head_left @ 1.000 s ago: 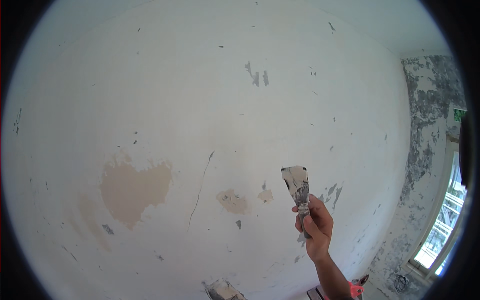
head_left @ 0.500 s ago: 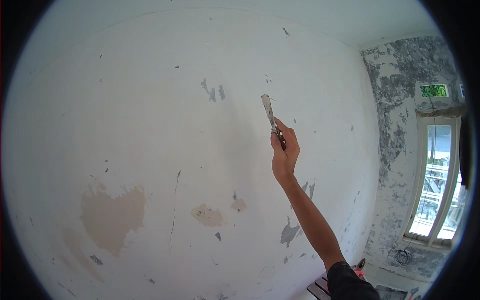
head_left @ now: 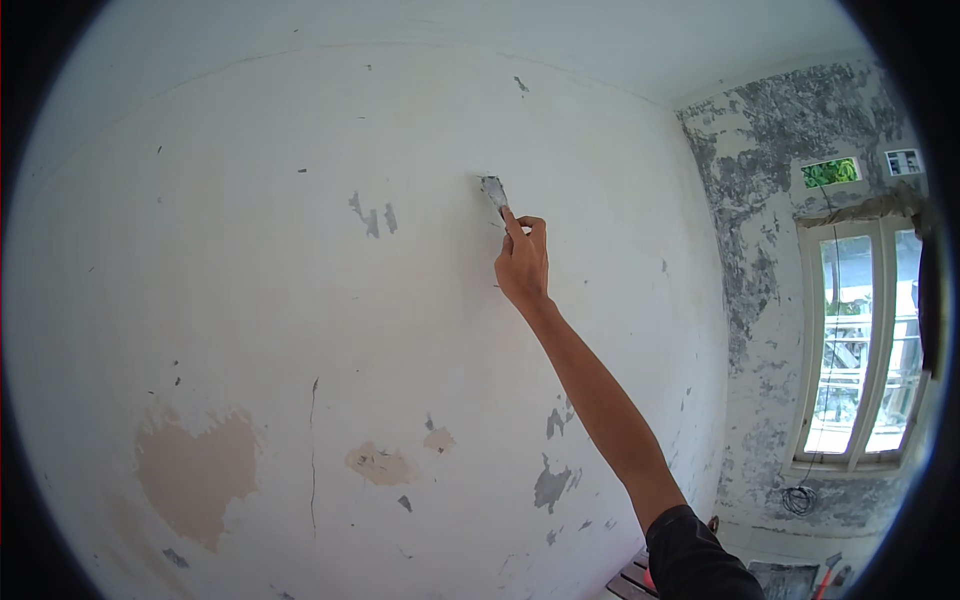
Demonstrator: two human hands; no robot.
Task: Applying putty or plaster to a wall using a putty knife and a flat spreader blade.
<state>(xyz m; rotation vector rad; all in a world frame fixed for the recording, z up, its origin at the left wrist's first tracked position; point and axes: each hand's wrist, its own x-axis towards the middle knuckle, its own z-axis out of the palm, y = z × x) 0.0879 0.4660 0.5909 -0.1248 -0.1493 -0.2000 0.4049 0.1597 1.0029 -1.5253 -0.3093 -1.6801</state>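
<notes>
My right hand is raised at the end of an outstretched arm, its fingers closed around a putty knife. The knife's flat, smeared blade points up and left, its tip at or very near the white wall. Most of the handle is hidden in my grip. Left of the blade, grey chipped spots show in the paint. Lower down are a large beige patch, a smaller beige patch and a thin vertical crack. My left hand is out of sight.
At the right, a mottled grey side wall holds a white-framed window with a coil of wire below it. A dark slatted bench stands low by my sleeve, near a red-handled tool.
My view has shifted up and right. My right hand has brought the putty knife to the wall and turned its blade, whose flat face now shows tilted to the left.
</notes>
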